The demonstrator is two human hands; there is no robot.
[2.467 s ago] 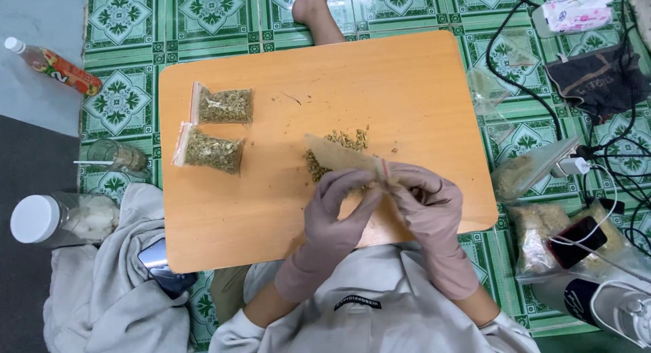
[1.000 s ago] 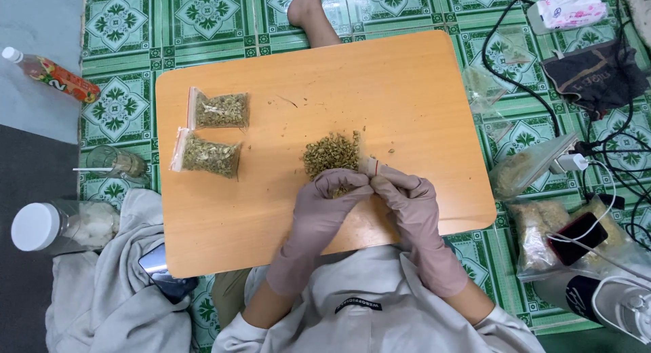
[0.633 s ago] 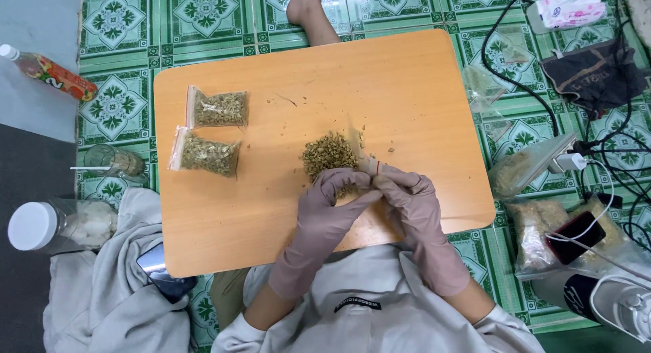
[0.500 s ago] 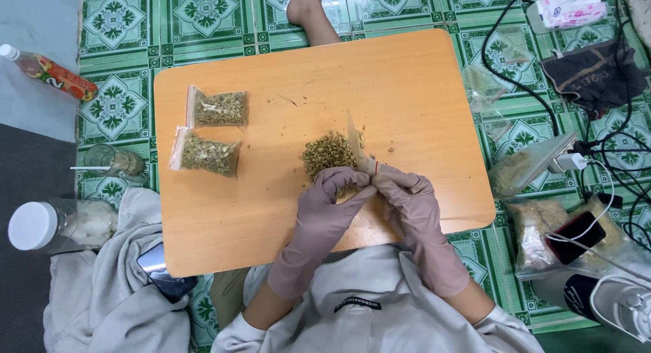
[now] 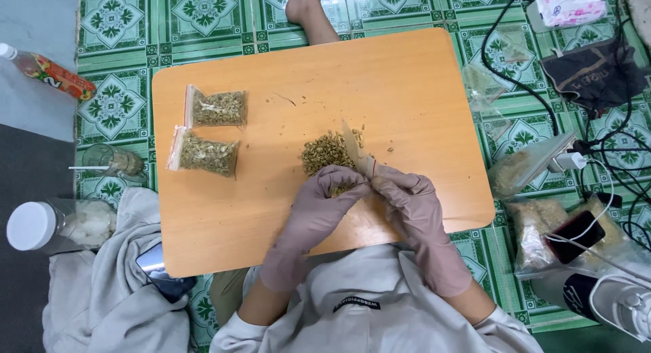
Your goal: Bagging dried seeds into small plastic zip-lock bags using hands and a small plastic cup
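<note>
A person is sitting at a low wooden table (image 5: 420,88), both hands in pale mauve gloves. The left hand (image 5: 324,202) is curling over the near edge of a small heap of dried greenish-tan bits (image 5: 327,151), its fingers bent down onto the loose pieces. Whether it is pinching any of them is hard to tell, since the fingertips are hidden under the knuckles. The right hand (image 5: 405,198) is gripping the lower end of a small clear bag (image 5: 357,151), thumb and fingers closed on it. The bag is standing up at a slant just beside the heap, touching its right side, and it is looking thin, glossy and nearly flat, with a faint red strip near the pinched end.

The heap is lying a little right of the table's middle, close to the hands. Its pieces are small, dry and flaky, mixed olive and straw in colour, with a few strays scattered on the wood around it.

Toward the left side of the table two filled bags are lying flat, one above the other and apart: the upper filled bag (image 5: 217,108) and the lower filled bag (image 5: 205,154), each packed with the same greenish material and sealed with a red strip on its left edge. A bare foot (image 5: 306,10) is resting on the green tiled floor (image 5: 122,14) beyond the far edge.
</note>
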